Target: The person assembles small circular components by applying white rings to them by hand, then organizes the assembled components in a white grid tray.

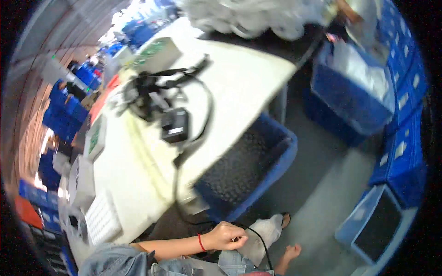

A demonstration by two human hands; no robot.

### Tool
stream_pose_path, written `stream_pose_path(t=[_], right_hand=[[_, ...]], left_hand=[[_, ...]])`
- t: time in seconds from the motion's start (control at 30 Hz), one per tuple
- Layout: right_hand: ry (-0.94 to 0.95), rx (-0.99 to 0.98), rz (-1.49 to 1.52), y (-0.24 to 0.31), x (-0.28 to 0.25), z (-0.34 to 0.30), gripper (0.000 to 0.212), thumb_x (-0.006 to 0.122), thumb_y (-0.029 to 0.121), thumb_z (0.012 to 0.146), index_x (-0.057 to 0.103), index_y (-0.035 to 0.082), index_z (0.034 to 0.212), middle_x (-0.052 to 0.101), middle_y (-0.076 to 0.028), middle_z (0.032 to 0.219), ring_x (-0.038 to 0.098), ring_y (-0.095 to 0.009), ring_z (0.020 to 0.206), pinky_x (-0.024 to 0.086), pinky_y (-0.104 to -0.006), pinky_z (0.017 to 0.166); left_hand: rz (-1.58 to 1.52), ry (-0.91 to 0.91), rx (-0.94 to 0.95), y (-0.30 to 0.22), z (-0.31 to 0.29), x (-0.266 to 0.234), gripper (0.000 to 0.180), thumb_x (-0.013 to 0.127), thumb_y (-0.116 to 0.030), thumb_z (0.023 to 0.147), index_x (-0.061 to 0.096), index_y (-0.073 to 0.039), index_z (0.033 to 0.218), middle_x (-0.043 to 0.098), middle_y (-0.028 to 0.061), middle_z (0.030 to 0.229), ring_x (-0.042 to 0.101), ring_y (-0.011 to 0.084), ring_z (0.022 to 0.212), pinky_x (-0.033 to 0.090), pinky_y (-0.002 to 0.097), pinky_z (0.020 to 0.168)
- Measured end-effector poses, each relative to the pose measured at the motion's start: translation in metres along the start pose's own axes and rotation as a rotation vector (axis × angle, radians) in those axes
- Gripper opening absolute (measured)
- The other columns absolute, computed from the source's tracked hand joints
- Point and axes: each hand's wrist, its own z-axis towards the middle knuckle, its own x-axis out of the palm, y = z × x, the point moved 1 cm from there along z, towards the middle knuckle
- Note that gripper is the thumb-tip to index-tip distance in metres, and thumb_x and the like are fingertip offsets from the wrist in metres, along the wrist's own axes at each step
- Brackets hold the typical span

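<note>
My left hand [225, 237], with a red string round its wrist, is curled closed above my lap. A black cable [176, 193] runs down from the table and passes behind this hand; whether the fingers hold it I cannot tell. Low on the right, my right hand [292, 252] appears with its fingers curled, small and blurred; anything inside is hidden. On the white table [235, 78] lies a tangle of black straps [149, 94] joined to a small black box [175, 125]. Below the table edge stands a blue bin [281, 158] holding many small grey pieces.
A blue crate [350, 99] with white bags stands at the upper right, near another person's arm [350, 11]. Stacked blue bins [403, 152] line the right side, above a lighter bin [368, 225]. Clear plastic bags [253, 16] lie at the top; a white tray [102, 218] is at left.
</note>
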Motion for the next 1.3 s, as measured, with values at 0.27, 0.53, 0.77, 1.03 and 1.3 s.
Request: stream_pose_path(t=[0.27, 0.53, 0.77, 1.03, 1.3], right_hand=[[-0.094, -0.081, 0.164, 0.124, 0.092, 0.018, 0.014, 0.056, 0.006, 0.088, 0.054, 0.004, 0.101, 0.055, -0.007, 0.084, 0.051, -0.014, 0.062, 0.045, -0.0268, 0.053], [0.133, -0.396, 0.228, 0.404, 0.218, -0.103, 0.016, 0.051, 0.014, 0.096, 0.055, 0.002, 0.106, 0.057, -0.007, 0.088, 0.054, -0.013, 0.071, 0.047, -0.0243, 0.063], [0.744, -0.547, 0.39, 0.502, 0.27, -0.308, 0.014, 0.049, 0.006, 0.093, 0.05, 0.001, 0.106, 0.055, -0.007, 0.091, 0.055, -0.014, 0.076, 0.05, -0.0267, 0.065], [1.906, -0.496, 0.281, 0.489, 0.259, -0.537, 0.025, 0.058, -0.011, 0.083, 0.053, -0.001, 0.105, 0.06, -0.009, 0.087, 0.063, -0.015, 0.073, 0.054, -0.0287, 0.065], [2.138, -1.009, -0.015, 0.499, 0.275, -0.658, 0.024, 0.059, -0.007, 0.083, 0.059, 0.0, 0.106, 0.059, -0.013, 0.093, 0.064, -0.021, 0.081, 0.053, -0.0293, 0.07]], left_hand=[[0.075, -0.079, -0.065, -0.063, -0.109, -0.06, 0.014, 0.062, -0.018, 0.085, 0.066, -0.007, 0.079, 0.062, 0.0075, 0.064, 0.06, 0.0225, 0.053, 0.047, 0.0324, 0.048], [0.035, -0.276, -0.236, -0.116, -0.209, -0.126, 0.021, 0.053, -0.021, 0.094, 0.068, -0.007, 0.096, 0.067, 0.0078, 0.075, 0.064, 0.0188, 0.063, 0.049, 0.0298, 0.058], [-0.122, -0.566, -0.257, -0.171, -0.318, -0.19, 0.025, 0.048, -0.019, 0.097, 0.064, -0.002, 0.106, 0.068, 0.0077, 0.085, 0.064, 0.0139, 0.077, 0.049, 0.0269, 0.074], [-0.099, -0.586, -0.249, -0.173, -0.425, -0.258, 0.024, 0.052, -0.016, 0.095, 0.065, -0.004, 0.11, 0.071, 0.004, 0.083, 0.065, 0.0119, 0.077, 0.049, 0.0256, 0.074], [-0.174, -0.556, -0.213, -0.146, -0.474, -0.305, 0.025, 0.052, -0.02, 0.096, 0.067, -0.001, 0.102, 0.071, 0.0081, 0.091, 0.066, 0.0131, 0.084, 0.05, 0.0265, 0.078]])
